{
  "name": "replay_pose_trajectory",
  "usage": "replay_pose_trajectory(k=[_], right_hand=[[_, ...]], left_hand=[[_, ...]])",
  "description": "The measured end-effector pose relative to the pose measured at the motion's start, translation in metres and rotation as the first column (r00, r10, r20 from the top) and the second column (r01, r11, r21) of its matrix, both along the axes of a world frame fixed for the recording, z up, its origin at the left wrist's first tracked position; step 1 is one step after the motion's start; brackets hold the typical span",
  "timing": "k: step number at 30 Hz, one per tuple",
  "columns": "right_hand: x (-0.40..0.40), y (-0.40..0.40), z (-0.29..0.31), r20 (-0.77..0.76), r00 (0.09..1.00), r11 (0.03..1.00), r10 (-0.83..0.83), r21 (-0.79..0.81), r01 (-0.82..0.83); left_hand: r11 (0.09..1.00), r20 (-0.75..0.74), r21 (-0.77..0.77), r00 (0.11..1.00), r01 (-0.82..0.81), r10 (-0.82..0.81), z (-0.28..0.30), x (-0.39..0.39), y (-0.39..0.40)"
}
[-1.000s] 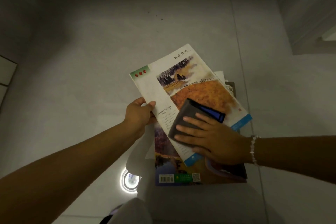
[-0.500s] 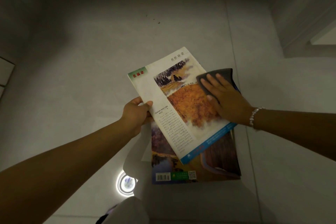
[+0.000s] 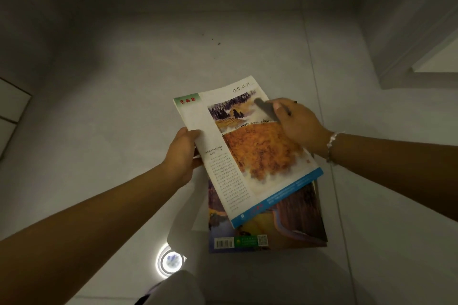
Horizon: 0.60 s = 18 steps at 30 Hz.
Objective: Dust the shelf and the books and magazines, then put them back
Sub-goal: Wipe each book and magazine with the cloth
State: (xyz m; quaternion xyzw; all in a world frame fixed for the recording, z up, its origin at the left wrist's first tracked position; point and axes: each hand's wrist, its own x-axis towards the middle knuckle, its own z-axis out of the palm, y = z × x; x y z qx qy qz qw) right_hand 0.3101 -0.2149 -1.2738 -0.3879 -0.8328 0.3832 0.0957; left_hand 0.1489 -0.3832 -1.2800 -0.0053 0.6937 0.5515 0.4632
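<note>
Nearest the viewer, a stack of magazines [image 3: 270, 228] lies flat on the grey tiled floor [image 3: 124, 82], barcode edge toward the person, presumably parked there while awaiting dusting or return to a shelf, which is not in view. Above its far part, the top magazine [image 3: 247, 151] is held tilted, its long axis running from the blue-banded corner near the viewer's right to the green-labelled corner far left; title end points away. The left hand [image 3: 182, 153] grips the magazine's left long edge, thumb on the cover, fingers beneath, steadying it as a backing for wiping. Farther off, the right hand [image 3: 296, 122] presses a dark cloth [image 3: 266, 110] against the cover's far right corner; fingers appear curled round the cloth, though blur obscures detail.
</note>
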Motion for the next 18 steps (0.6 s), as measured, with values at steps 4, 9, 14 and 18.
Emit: replay_pose_trajectory(k=[4, 9, 14, 18], right_hand=[[-0.016, 0.022, 0.018, -0.046, 0.975, 0.968, -0.216, -0.143, 0.207], [-0.023, 0.034, 0.02, -0.037, 0.928, 0.883, -0.372, -0.324, 0.341], [-0.02, 0.045, 0.027, -0.113, 0.845, 0.813, -0.523, -0.364, 0.455], [-0.024, 0.05, 0.034, -0.137, 0.838, 0.785, -0.528, -0.456, 0.42]], left_hand=[[0.989, 0.139, 0.114, 0.985, 0.091, -0.106, 0.0, -0.006, 0.008], [0.975, 0.128, 0.04, 0.966, 0.22, -0.223, 0.002, -0.008, 0.017], [0.99, 0.016, -0.033, 0.99, 0.138, -0.138, 0.002, -0.013, 0.02], [0.974, -0.017, 0.014, 0.974, 0.225, -0.225, 0.009, -0.025, 0.016]])
